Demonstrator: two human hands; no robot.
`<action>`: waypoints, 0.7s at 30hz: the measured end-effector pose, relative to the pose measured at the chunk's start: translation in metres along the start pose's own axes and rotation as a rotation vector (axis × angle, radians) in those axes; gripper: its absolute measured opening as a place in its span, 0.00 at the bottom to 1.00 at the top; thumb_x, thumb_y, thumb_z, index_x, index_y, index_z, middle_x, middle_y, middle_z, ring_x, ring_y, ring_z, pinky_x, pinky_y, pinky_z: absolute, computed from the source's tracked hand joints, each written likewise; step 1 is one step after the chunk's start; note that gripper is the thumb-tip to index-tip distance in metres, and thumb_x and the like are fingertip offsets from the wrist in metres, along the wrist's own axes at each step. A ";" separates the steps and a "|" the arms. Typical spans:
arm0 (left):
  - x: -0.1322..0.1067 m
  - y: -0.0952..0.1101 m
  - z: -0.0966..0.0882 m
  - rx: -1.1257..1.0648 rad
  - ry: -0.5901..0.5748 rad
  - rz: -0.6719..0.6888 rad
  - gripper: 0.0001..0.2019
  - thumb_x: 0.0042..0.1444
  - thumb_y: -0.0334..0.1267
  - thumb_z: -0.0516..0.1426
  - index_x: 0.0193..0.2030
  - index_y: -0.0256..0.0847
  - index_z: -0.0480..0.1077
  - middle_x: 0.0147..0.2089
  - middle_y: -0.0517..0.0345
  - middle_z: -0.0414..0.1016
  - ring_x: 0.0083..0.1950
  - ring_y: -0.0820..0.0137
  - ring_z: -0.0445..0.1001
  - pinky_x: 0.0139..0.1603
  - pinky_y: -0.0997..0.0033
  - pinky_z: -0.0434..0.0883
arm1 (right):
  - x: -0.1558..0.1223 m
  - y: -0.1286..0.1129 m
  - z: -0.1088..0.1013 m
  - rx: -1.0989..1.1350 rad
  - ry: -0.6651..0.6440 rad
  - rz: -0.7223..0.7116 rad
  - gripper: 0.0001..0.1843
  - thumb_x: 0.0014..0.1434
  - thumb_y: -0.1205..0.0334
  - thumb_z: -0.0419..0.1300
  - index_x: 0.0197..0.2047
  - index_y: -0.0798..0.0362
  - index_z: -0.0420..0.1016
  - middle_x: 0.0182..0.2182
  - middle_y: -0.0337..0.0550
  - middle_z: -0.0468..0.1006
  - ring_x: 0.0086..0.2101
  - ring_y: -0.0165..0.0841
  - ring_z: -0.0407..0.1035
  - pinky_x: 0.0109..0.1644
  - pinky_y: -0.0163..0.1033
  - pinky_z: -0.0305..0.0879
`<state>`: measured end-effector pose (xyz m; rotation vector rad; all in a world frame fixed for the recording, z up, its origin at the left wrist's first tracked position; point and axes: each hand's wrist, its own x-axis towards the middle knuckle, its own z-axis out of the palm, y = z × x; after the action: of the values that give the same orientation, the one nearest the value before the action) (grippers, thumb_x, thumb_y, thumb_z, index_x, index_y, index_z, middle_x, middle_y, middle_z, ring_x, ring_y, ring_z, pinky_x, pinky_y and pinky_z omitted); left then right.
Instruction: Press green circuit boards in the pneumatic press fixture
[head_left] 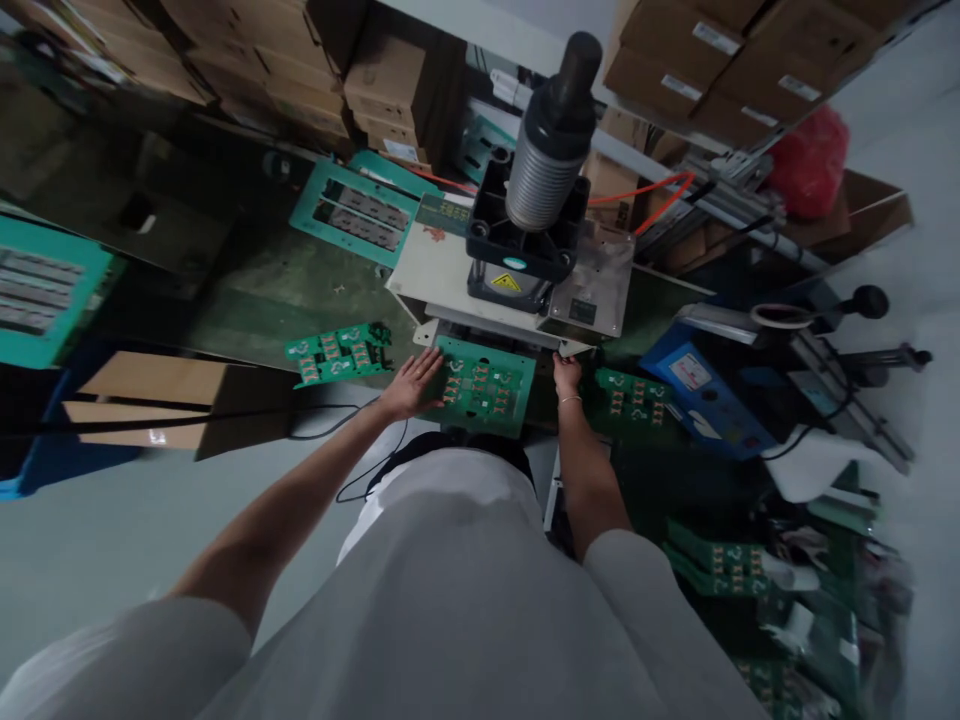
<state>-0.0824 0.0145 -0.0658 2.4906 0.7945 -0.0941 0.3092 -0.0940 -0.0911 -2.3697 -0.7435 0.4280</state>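
A green circuit board panel point(484, 385) lies on the bed of a pneumatic press point(544, 215), right in front of me. My left hand point(411, 385) rests flat with fingers stretched out against the panel's left edge. My right hand point(566, 375) reaches to the panel's right corner under the press plate; its fingers look curled, and I cannot make out whether they hold anything.
Another green panel point(341, 352) lies left of the press, one more point(634, 398) to the right beside a blue machine point(705, 395). Teal fixture trays point(360, 215) sit behind. Cardboard boxes point(150, 400) stand at left, more green boards point(720, 565) lower right.
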 end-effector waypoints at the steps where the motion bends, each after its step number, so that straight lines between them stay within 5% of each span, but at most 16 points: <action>1: -0.001 0.000 0.001 0.003 0.011 -0.019 0.48 0.62 0.57 0.59 0.80 0.32 0.47 0.81 0.34 0.44 0.83 0.48 0.42 0.79 0.46 0.47 | 0.005 -0.002 0.000 0.010 -0.012 -0.005 0.15 0.62 0.53 0.58 0.44 0.54 0.78 0.34 0.48 0.83 0.38 0.40 0.77 0.44 0.41 0.71; 10: 0.002 -0.002 0.006 -0.052 0.153 -0.103 0.47 0.59 0.59 0.59 0.79 0.34 0.52 0.80 0.29 0.47 0.81 0.41 0.46 0.76 0.39 0.54 | 0.004 -0.013 -0.021 -0.009 -0.060 0.049 0.13 0.56 0.60 0.65 0.45 0.53 0.78 0.35 0.45 0.84 0.38 0.36 0.77 0.44 0.37 0.70; 15: 0.000 0.022 0.003 -0.133 0.323 -0.163 0.46 0.64 0.59 0.53 0.78 0.28 0.48 0.79 0.22 0.48 0.81 0.38 0.45 0.76 0.34 0.53 | -0.026 0.010 -0.103 -0.221 0.114 -0.020 0.17 0.66 0.57 0.57 0.51 0.54 0.80 0.43 0.51 0.83 0.46 0.40 0.75 0.54 0.42 0.69; 18: -0.003 0.038 -0.001 -0.165 0.376 -0.232 0.45 0.64 0.59 0.54 0.79 0.31 0.47 0.79 0.24 0.44 0.81 0.38 0.43 0.76 0.32 0.51 | -0.038 0.029 -0.160 -0.457 0.240 0.138 0.19 0.66 0.53 0.58 0.51 0.56 0.82 0.48 0.58 0.81 0.51 0.48 0.72 0.57 0.49 0.66; 21: -0.003 0.048 -0.008 -0.166 0.411 -0.297 0.44 0.63 0.57 0.53 0.78 0.32 0.48 0.80 0.27 0.42 0.82 0.38 0.40 0.77 0.33 0.49 | -0.038 0.040 -0.188 -0.611 0.218 0.309 0.21 0.63 0.52 0.64 0.52 0.59 0.82 0.51 0.64 0.79 0.54 0.53 0.70 0.57 0.54 0.65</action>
<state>-0.0595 -0.0165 -0.0369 2.2454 1.2818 0.3762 0.3819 -0.2288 0.0313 -3.0610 -0.4427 0.0557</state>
